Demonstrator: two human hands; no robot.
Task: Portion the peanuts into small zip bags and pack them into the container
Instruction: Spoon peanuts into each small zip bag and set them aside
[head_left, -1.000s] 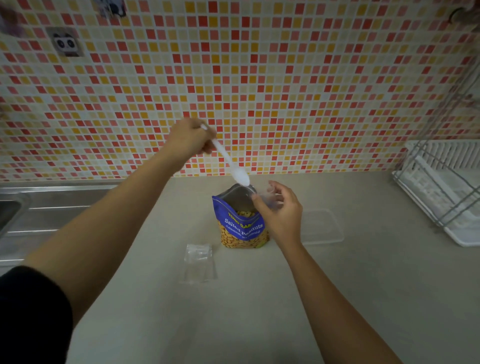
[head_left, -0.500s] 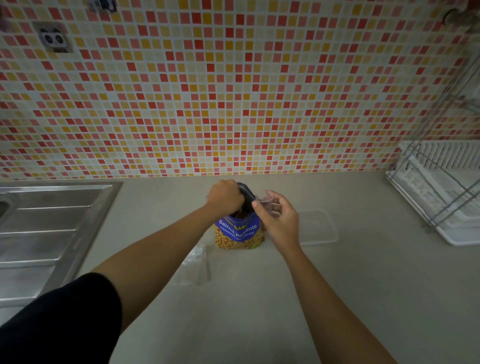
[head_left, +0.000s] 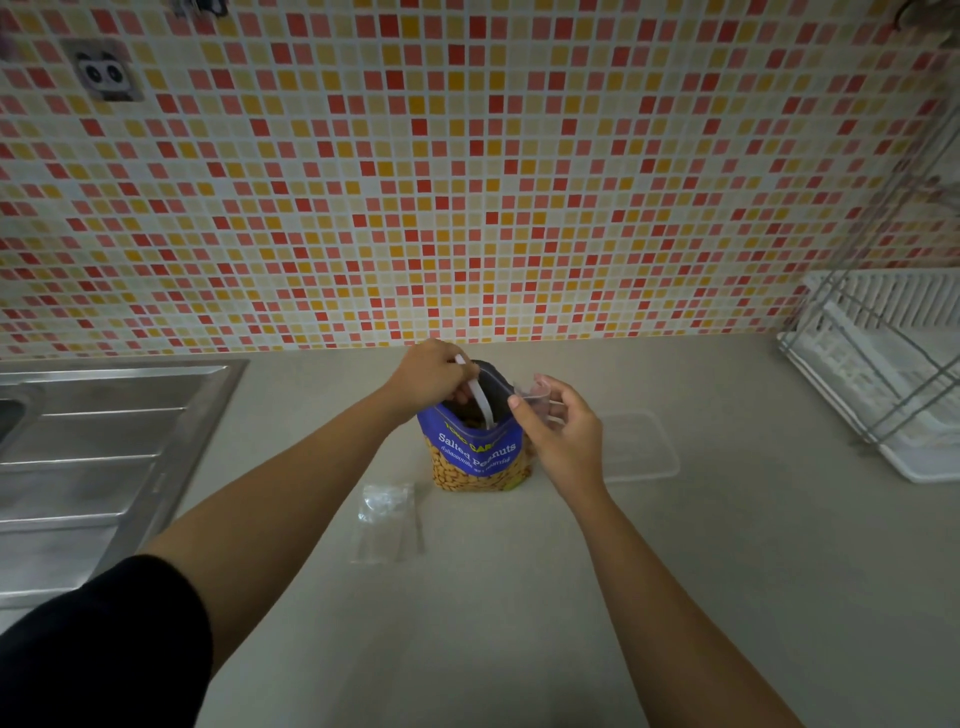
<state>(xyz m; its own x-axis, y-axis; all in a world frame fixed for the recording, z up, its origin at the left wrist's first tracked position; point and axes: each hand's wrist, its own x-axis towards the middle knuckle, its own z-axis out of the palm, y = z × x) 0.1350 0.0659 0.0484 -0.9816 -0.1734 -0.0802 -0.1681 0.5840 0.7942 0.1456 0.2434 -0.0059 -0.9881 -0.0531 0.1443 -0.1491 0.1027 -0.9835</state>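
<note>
A blue bag of salted peanuts (head_left: 475, 457) stands upright and open in the middle of the counter. My left hand (head_left: 434, 376) grips a white plastic spoon (head_left: 480, 400) whose bowl dips inside the bag's mouth. Just right of the bag, my right hand (head_left: 558, 431) pinches a small clear zip bag (head_left: 532, 392) held open by its rim. A clear shallow container (head_left: 636, 449) lies on the counter behind my right hand. Spare clear zip bags (head_left: 387, 519) lie flat in front of the peanut bag, to its left.
A steel sink drainboard (head_left: 104, 457) fills the left side. A white dish rack with a wire frame (head_left: 883, 374) stands at the right edge. The tiled wall (head_left: 467, 171) rises close behind the peanut bag.
My left hand came down from above the bag and put the spoon into it, then lifted slightly so the spoon handle shows. My right hand kept holding the zip bag beside the opening.
</note>
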